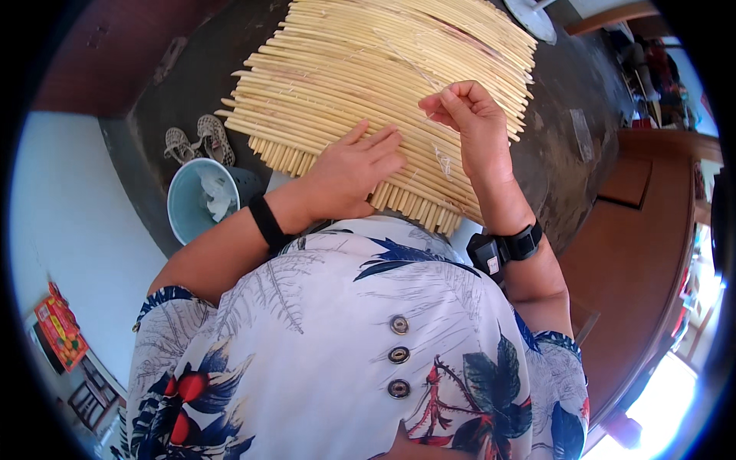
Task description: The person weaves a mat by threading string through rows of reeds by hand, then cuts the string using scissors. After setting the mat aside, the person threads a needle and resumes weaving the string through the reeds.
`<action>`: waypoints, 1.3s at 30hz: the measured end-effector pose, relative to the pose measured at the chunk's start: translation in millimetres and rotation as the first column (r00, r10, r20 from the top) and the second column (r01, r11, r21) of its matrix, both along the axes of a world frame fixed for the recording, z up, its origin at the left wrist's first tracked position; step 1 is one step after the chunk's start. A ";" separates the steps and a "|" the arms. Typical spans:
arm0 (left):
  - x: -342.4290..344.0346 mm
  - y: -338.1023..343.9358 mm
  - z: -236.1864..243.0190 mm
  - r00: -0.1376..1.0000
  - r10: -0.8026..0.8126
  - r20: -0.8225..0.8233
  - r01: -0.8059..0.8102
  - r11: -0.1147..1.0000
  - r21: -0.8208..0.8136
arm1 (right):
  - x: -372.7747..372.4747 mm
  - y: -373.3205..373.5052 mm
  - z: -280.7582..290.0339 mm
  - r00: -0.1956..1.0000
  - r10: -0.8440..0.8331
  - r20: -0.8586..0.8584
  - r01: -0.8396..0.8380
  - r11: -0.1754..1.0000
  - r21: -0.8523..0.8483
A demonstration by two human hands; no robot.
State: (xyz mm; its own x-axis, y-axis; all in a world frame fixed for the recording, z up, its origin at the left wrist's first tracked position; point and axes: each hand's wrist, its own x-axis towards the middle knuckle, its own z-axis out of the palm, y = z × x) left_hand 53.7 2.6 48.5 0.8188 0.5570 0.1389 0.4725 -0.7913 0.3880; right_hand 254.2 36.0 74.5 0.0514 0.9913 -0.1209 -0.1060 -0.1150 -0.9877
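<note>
A mat of pale yellow stalks (330,100), laid side by side and tied with thin white string, stretches away from my lap. More stalks (418,208) lie crosswise beneath its near edge. My left hand (351,170) rests on the mat near that edge, palm down and fingers extended. Above the mat's right part, my right hand (474,123) pinches a thin white string (414,67), which runs from the fingertips up and left over the stalks. A small tangle of loose white string (442,159) lies on the mat between my hands.
Left of the mat, a light blue bin (180,201) holds crumpled white plastic, with a pair of patterned shoes (215,139) behind it. Brown wooden furniture (625,253) stands at the right. A round white base (535,21) sits on the dark floor at the far right.
</note>
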 end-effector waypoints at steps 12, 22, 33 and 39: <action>47.3 29.0 -2.3 0.930 0.275 0.245 -0.278 0.960 -0.022 | 4.2 -31.9 -2.7 0.943 0.034 0.331 -0.100 0.977 0.186; 48.5 67.7 -36.7 0.682 0.612 0.400 -0.317 0.740 -0.593 | 188.4 -132.7 -70.6 0.691 -0.697 0.191 0.703 0.710 0.049; 53.0 94.2 -67.6 0.401 0.782 0.477 -0.193 0.582 -0.790 | 460.0 -435.8 -264.5 0.236 -0.437 0.868 0.971 0.131 -0.198; 70.8 87.2 -37.8 0.365 0.811 0.458 -0.195 0.547 -0.814 | 461.7 -475.3 -270.2 -0.159 0.349 0.924 0.831 0.552 -0.065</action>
